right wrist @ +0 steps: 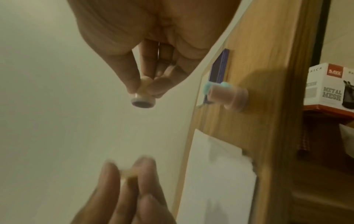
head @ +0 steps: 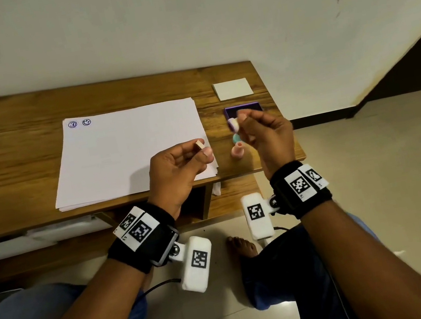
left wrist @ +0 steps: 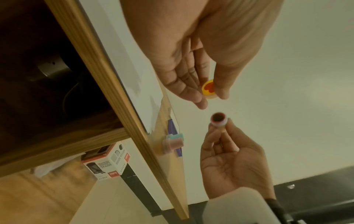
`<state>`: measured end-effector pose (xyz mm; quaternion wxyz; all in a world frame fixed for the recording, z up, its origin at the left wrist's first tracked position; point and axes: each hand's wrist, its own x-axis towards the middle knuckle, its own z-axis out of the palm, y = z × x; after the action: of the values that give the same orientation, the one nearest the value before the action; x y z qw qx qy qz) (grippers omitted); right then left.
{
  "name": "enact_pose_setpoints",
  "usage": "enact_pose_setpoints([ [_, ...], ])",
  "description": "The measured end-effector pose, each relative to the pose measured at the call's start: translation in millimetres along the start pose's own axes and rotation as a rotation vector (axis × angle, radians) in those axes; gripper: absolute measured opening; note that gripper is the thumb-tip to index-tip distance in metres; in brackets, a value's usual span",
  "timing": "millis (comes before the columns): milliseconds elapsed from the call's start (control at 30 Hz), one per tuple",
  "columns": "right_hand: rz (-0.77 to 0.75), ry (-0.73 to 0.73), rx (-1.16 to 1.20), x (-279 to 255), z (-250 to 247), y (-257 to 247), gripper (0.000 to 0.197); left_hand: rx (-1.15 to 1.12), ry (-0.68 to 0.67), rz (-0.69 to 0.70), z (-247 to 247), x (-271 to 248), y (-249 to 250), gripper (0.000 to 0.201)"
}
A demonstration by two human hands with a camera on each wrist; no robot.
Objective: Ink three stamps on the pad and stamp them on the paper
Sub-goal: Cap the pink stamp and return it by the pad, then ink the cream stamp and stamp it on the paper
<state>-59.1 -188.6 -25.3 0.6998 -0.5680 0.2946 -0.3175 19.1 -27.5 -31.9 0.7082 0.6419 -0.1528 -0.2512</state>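
Both hands pinch something: the right hand point(head: 266, 136) grips one stamp point(head: 233, 124) by its handle between thumb and fingertips, inked face tilted toward the left, above the ink pad point(head: 243, 109). Opposite, the left hand point(head: 177, 169) pinches one small cap point(head: 200, 143) at its fingertips, over the paper point(head: 130, 150). Two more stamps point(head: 237, 147) stand upright on the table point(head: 6, 143) (side by side). Two prints point(head: 79, 123) mark the paper's far left corner.
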Motion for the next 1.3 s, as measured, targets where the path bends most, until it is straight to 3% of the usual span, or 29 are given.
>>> enact_pose_setpoints([
  [67,-0.027,0.083,0.017,9,-11,-2,0.017,0.050,0.000,0.007,-2,2,-1,0.030],
  [167,-0.115,0.146,-0.180,16,-20,1,0.019,0.186,0.016,0.046,-4,4,-3,0.034],
  [333,-0.209,0.112,-0.478,20,-22,9,0.020,0.380,0.041,0.040,2,18,-3,0.034],
  [633,-0.108,0.191,-0.374,37,-40,7,0.018,0.720,-0.126,0.067,48,86,1,0.034],
  [933,-0.078,0.171,-0.360,37,-45,3,0.021,0.942,-0.231,0.075,45,91,-17,0.038],
  [1133,-0.063,0.152,-0.366,35,-39,1,0.023,1.019,-0.334,0.118,46,91,-7,0.057],
  [1300,-0.057,0.122,-0.404,33,-39,5,0.027,1.053,-0.329,0.126,35,94,0,0.049],
])
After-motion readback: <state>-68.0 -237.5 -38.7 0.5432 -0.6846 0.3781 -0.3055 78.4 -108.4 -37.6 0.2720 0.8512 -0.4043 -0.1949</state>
